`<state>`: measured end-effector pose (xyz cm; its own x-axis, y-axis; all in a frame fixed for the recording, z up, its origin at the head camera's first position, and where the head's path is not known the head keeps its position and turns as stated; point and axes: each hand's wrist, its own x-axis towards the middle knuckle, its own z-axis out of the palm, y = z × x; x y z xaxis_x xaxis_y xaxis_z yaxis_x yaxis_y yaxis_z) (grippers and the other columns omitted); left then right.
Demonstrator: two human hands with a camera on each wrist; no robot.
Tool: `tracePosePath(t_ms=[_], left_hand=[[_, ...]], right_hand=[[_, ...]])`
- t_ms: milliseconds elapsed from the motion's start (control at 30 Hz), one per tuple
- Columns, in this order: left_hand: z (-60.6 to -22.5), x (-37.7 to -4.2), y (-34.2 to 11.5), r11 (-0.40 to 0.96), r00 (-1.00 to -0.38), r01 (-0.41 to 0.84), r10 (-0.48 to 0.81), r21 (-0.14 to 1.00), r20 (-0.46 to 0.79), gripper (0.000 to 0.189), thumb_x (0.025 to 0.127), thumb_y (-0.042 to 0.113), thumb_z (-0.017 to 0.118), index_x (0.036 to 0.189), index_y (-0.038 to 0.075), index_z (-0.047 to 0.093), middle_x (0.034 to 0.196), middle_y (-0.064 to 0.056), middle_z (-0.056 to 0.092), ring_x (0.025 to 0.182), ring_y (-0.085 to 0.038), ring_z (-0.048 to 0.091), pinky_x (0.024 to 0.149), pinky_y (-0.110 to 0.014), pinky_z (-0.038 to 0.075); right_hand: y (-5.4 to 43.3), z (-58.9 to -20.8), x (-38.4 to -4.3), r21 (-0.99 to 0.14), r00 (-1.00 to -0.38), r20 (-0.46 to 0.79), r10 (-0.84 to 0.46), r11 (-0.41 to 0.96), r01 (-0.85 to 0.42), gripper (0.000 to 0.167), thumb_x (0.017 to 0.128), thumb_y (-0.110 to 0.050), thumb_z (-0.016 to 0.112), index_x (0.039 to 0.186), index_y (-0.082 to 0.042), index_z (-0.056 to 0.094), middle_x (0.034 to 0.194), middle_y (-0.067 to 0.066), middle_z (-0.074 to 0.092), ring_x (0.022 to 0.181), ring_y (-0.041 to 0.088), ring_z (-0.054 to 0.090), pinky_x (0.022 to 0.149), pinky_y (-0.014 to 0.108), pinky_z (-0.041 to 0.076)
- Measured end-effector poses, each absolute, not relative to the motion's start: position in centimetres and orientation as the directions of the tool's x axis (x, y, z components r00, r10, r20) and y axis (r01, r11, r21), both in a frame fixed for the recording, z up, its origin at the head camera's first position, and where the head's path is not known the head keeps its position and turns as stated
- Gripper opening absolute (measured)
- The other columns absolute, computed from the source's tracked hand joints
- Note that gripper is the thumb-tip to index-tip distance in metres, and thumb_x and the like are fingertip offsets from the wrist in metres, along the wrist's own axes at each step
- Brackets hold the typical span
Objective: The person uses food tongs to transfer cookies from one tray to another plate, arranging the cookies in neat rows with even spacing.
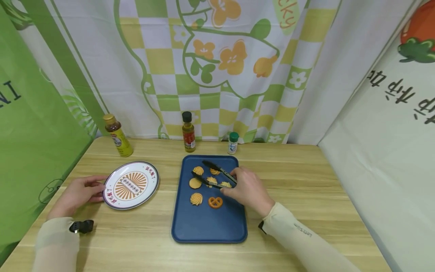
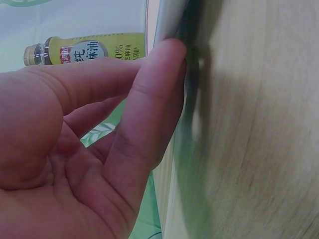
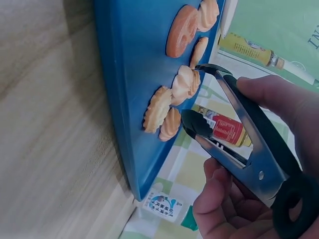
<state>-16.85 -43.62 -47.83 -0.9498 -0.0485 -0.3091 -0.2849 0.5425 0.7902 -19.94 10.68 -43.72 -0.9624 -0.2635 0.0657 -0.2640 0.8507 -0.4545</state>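
Note:
My left hand (image 1: 81,190) pinches the left rim of a white oval plate (image 1: 115,200) with an orange sunburst print. In the left wrist view, a fingertip of the left hand (image 2: 99,134) meets the plate's edge close over the table. My right hand (image 1: 249,190) holds black-tipped metal tongs (image 3: 266,137), their arms spread apart. The tips hover above a dark blue tray (image 1: 209,226) among cookies. On it lie a round swirl cookie (image 1: 196,199), a pretzel (image 1: 215,202), a plain round cookie (image 1: 195,183) and several more swirled ones, partly covered by the tongs.
Behind the plate stands a yellow-labelled sesame oil bottle (image 1: 119,138). A red-labelled bottle with a black cap (image 1: 188,134) and a small green-capped shaker (image 1: 232,143) stand beyond the tray. A patterned curtain (image 1: 217,98) hangs at the back of the wooden table (image 1: 292,170).

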Motion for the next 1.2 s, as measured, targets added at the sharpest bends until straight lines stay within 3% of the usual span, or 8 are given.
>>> tracePosePath(t_ms=[200, 667, 833, 933, 1033, 1200], left_hand=[[-47.9, -16.7, -43.6, 0.55, -0.948, -0.292, -0.057, 0.782, -0.314, 0.054, 0.119, 0.008, 0.05, 0.166, -0.015, 0.037, 0.146, -0.041, 0.058, 0.092, -0.003, 0.074, 0.085, -0.027, 0.072], [-47.9, -16.8, -43.7, 0.543, -0.949, -0.289, -0.053, 0.789, -0.311, 0.053, 0.119, 0.007, 0.049, 0.165, -0.016, 0.037, 0.141, -0.039, 0.061, 0.092, -0.004, 0.074, 0.085, -0.027, 0.072], [-48.1, -16.8, -43.7, 0.544, -0.951, -0.284, -0.055, 0.79, -0.305, 0.053, 0.118, 0.007, 0.051, 0.165, -0.016, 0.039, 0.14, -0.036, 0.063, 0.091, -0.004, 0.074, 0.084, -0.027, 0.072], [-48.0, -16.8, -43.6, 0.544, -0.951, -0.281, -0.049, 0.791, -0.304, 0.053, 0.119, 0.007, 0.05, 0.165, -0.016, 0.038, 0.142, -0.039, 0.061, 0.092, -0.004, 0.074, 0.084, -0.027, 0.072], [-47.9, -16.9, -43.6, 0.544, -0.949, -0.289, -0.052, 0.788, -0.312, 0.053, 0.119, 0.008, 0.049, 0.166, -0.015, 0.037, 0.143, -0.041, 0.059, 0.093, -0.004, 0.074, 0.084, -0.027, 0.072], [-47.7, -16.9, -43.5, 0.54, -0.948, -0.287, -0.045, 0.791, -0.314, 0.053, 0.119, 0.007, 0.047, 0.166, -0.016, 0.036, 0.142, -0.04, 0.06, 0.093, -0.004, 0.073, 0.085, -0.027, 0.072]], right_hand=[[10.2, -43.6, -20.0, -0.461, -0.962, 0.057, -0.268, 0.847, -0.263, 0.062, 0.087, -0.04, 0.097, 0.128, 0.001, 0.076, 0.12, 0.018, 0.077, 0.099, 0.034, 0.075, 0.086, 0.049, 0.068], [9.3, -42.0, -20.3, -0.376, -0.949, 0.071, -0.307, 0.873, -0.31, 0.054, 0.086, -0.035, 0.097, 0.12, 0.004, 0.081, 0.114, 0.019, 0.079, 0.086, 0.027, 0.074, 0.079, 0.045, 0.069], [9.0, -41.5, -20.3, -0.363, -0.947, 0.07, -0.314, 0.876, -0.317, 0.042, 0.086, -0.031, 0.097, 0.105, 0.003, 0.08, 0.093, 0.012, 0.071, 0.069, 0.02, 0.06, 0.059, 0.033, 0.053], [8.9, -41.3, -20.4, -0.37, -0.947, 0.067, -0.313, 0.874, -0.315, 0.04, 0.087, -0.029, 0.097, 0.102, 0.003, 0.078, 0.089, 0.011, 0.066, 0.065, 0.02, 0.056, 0.055, 0.03, 0.045], [8.9, -41.3, -20.3, -0.366, -0.948, 0.07, -0.312, 0.876, -0.315, 0.043, 0.087, -0.028, 0.097, 0.109, 0.004, 0.079, 0.097, 0.015, 0.072, 0.069, 0.021, 0.061, 0.058, 0.032, 0.053], [8.8, -41.5, -20.3, -0.367, -0.95, 0.079, -0.303, 0.877, -0.311, 0.053, 0.088, -0.029, 0.096, 0.123, 0.006, 0.079, 0.115, 0.021, 0.077, 0.086, 0.029, 0.073, 0.077, 0.045, 0.068]])
